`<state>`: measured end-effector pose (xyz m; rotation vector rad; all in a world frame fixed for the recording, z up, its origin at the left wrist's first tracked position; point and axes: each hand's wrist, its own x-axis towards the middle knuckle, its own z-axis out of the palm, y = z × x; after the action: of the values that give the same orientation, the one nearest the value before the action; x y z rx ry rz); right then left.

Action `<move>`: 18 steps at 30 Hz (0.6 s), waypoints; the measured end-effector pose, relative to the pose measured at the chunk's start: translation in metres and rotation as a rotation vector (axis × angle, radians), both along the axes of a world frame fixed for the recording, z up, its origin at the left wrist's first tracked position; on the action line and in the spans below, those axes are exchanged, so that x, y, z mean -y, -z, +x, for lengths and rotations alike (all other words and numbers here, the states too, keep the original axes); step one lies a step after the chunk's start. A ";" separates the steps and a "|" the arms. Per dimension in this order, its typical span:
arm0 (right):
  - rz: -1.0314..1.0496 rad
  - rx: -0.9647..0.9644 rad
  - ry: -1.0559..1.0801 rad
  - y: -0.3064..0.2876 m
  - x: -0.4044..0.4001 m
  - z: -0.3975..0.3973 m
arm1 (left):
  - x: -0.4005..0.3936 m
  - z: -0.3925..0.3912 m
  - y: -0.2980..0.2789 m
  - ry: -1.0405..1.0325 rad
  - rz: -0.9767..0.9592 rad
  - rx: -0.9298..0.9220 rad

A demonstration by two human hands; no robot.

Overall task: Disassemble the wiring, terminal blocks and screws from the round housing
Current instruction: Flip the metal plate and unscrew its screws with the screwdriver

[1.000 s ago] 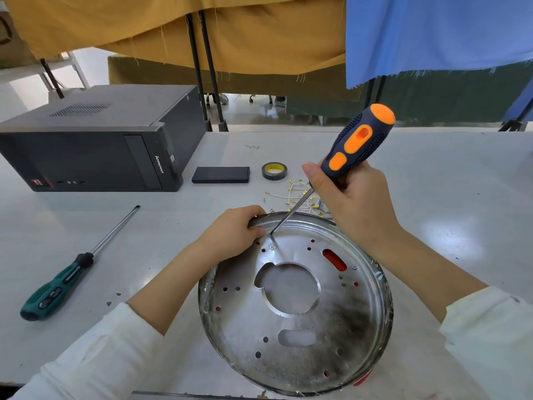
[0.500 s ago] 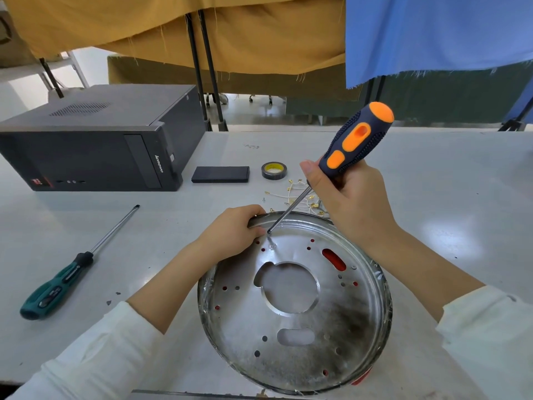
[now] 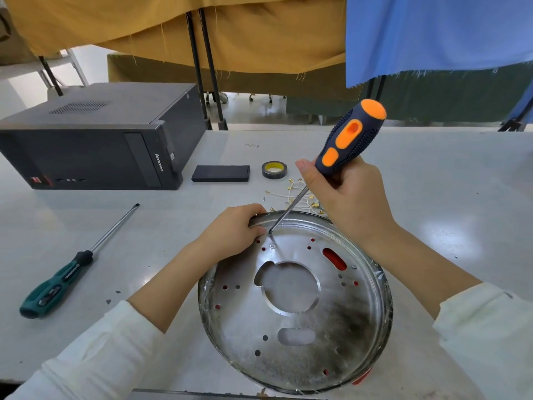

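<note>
A green-handled screwdriver (image 3: 57,281) lies at left on the pale bench (image 3: 447,183); a computer tower (image 3: 95,140), a black slab (image 3: 220,173) and a tape roll (image 3: 274,169) sit further up. Loose wires (image 3: 300,197) lie just above the round housing (image 3: 294,301) at lower centre. The left hand (image 3: 233,229) curls over the housing's upper rim. The right hand (image 3: 352,197) grips an orange screwdriver (image 3: 346,140), its tip now lifted just above the screw (image 3: 272,245) it was nearer a second ago. Yellow and blue cloths hang behind.

The right hand (image 3: 350,197) hides part of the loose wires (image 3: 297,197); the housing (image 3: 294,304) covers its red base.
</note>
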<state>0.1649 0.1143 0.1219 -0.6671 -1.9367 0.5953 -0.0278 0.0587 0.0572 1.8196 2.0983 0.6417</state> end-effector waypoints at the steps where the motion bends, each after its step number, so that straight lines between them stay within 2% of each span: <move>1: 0.008 0.008 0.011 -0.001 0.000 -0.001 | 0.000 0.000 0.000 0.001 0.002 -0.002; 8: 0.086 0.194 0.135 -0.023 0.004 -0.018 | -0.001 0.002 -0.002 0.011 -0.005 -0.016; 13: 0.099 0.259 0.256 -0.032 0.006 -0.025 | -0.001 0.004 -0.003 0.018 -0.004 -0.009; 18: 0.060 0.356 0.258 -0.043 -0.002 -0.032 | -0.005 0.008 -0.003 0.034 -0.014 -0.013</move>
<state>0.1334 0.1167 0.1646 -1.0192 -2.1370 0.2681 -0.0200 0.0635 0.0604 1.8528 2.0699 0.6074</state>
